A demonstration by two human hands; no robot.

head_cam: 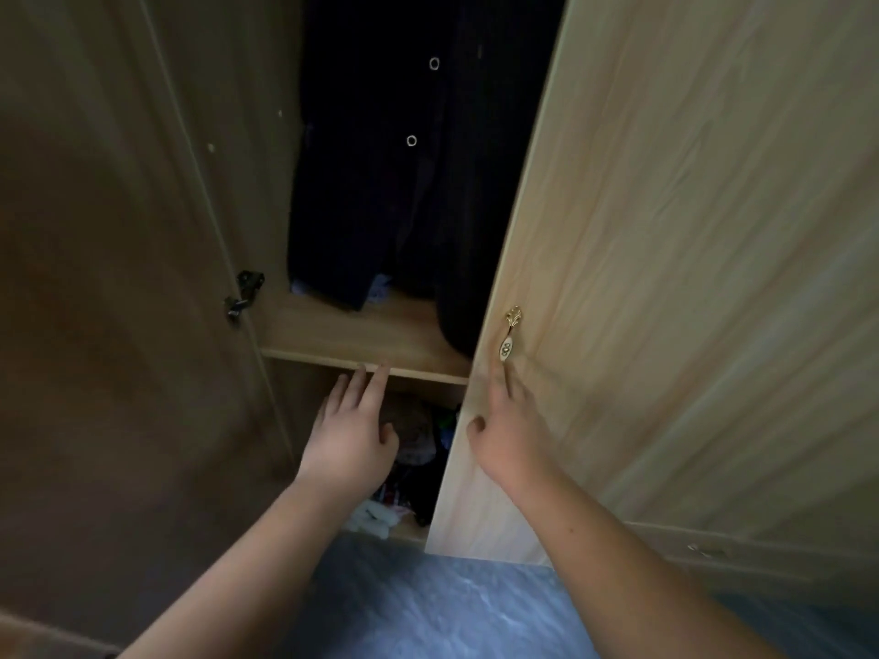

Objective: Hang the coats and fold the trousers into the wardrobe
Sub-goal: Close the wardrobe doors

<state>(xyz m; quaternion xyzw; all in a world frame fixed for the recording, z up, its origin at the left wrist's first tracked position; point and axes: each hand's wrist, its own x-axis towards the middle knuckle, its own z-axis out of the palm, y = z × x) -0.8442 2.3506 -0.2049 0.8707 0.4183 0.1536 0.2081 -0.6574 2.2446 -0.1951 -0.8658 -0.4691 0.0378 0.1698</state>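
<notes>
Both hands' fingers released: left hand (349, 432), right hand (506, 432) on wardrobe door (666, 278); dark coats (404, 183) hanging.

Wardrobe (666, 230), pale wood, both doors ajar; dark coats (404, 183) hanging inside, hems touching the shelf (361, 335); left hand (349, 430), fingers straight, tips at the shelf's front edge; right hand (506, 432) flat on the right door near its gilt handle (509, 337); jumbled clothes (418, 449) in the compartment beneath; blue floor (428, 606).
</notes>
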